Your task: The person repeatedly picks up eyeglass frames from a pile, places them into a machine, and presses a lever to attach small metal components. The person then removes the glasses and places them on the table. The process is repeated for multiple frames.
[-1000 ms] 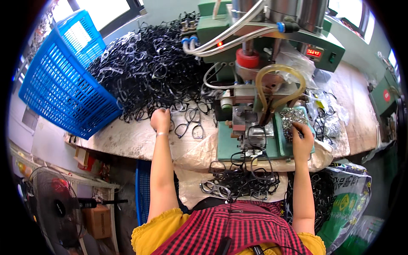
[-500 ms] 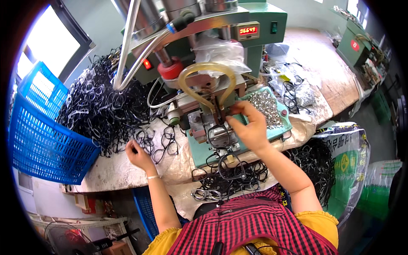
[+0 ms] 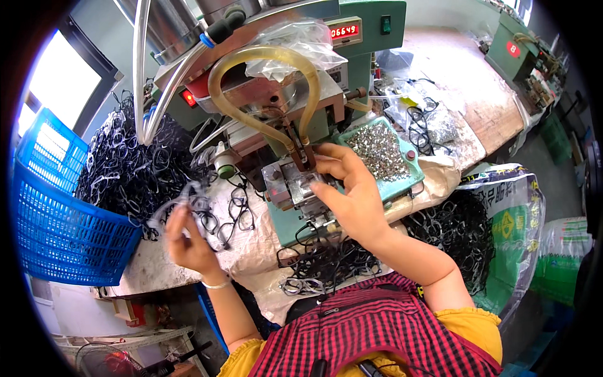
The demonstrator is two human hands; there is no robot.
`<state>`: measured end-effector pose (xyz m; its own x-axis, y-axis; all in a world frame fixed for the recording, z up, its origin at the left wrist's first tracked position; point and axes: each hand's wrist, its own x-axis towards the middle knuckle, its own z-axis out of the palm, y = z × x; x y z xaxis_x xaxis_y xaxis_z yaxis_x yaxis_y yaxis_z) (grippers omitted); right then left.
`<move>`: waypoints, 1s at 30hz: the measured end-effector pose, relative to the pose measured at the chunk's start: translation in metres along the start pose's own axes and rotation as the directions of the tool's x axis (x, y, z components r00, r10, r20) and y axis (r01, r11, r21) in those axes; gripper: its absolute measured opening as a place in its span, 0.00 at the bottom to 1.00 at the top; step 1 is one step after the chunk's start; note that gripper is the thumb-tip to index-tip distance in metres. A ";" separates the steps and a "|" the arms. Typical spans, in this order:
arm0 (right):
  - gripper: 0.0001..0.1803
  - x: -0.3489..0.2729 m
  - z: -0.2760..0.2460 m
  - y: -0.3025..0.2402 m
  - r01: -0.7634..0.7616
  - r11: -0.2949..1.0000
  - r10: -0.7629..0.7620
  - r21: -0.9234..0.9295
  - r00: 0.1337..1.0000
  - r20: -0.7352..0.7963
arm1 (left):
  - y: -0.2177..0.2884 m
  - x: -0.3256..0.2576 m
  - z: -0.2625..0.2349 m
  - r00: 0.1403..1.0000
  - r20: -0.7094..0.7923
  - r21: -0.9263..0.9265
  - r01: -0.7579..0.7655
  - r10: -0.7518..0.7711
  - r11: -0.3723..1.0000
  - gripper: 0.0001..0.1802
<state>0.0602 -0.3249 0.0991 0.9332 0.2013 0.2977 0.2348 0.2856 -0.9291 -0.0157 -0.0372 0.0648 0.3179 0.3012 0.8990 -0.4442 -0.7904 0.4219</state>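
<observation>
My left hand (image 3: 190,248) is raised over the table's left side, its fingers closed on a pale grey eyeglass frame (image 3: 200,204) that is smeared by motion. My right hand (image 3: 353,198) reaches into the green press, thumb and fingers apart around its metal jig (image 3: 301,183). The thumb tip touches the jig's front, and the other fingertips lie beside the dark upright holder (image 3: 301,154). I see nothing between those fingers, though the tips are partly hidden. A yellowish hose (image 3: 217,88) loops above the jig. Below it, a heap of black eyeglass frames (image 3: 333,264) lies at my lap.
A large heap of dark frames (image 3: 132,160) covers the back left, by a tilted blue basket (image 3: 69,223). Right of the press, a green tray (image 3: 416,168) holds small shiny metal parts (image 3: 377,151). An open sack (image 3: 515,232) with more frames stands at the right.
My view has shifted, so the press appears further left. My left hand has taken hold of a grey frame. The black frame that hung at the jig is gone from there; my right fingers have spread.
</observation>
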 end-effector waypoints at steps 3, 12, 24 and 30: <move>0.26 0.005 -0.017 0.000 0.064 0.981 -0.047 -0.181 0.995 0.093 | 0.055 -0.017 0.013 0.952 0.239 0.053 -0.209 0.191 0.977 0.06; 0.14 0.013 -0.125 0.083 0.097 0.204 -0.297 -0.974 0.954 0.033 | 0.142 0.020 -0.010 0.731 0.547 -0.161 -0.387 0.409 0.908 0.13; 0.05 0.021 -0.136 0.078 0.179 0.375 -0.390 -0.910 0.921 0.021 | 0.174 0.032 0.020 0.553 0.669 -0.228 -0.483 0.496 0.846 0.05; 0.04 0.031 -0.124 0.079 0.172 0.438 -0.415 -0.882 0.909 -0.029 | 0.152 0.020 0.051 0.556 0.742 -0.238 -0.302 0.374 0.923 0.11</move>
<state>0.1412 -0.4127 0.0080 0.7586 0.0376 0.6505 0.5037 -0.6671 -0.5489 -0.0341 -0.1780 0.1411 0.6326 -0.5239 0.5703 -0.7056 -0.6935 0.1456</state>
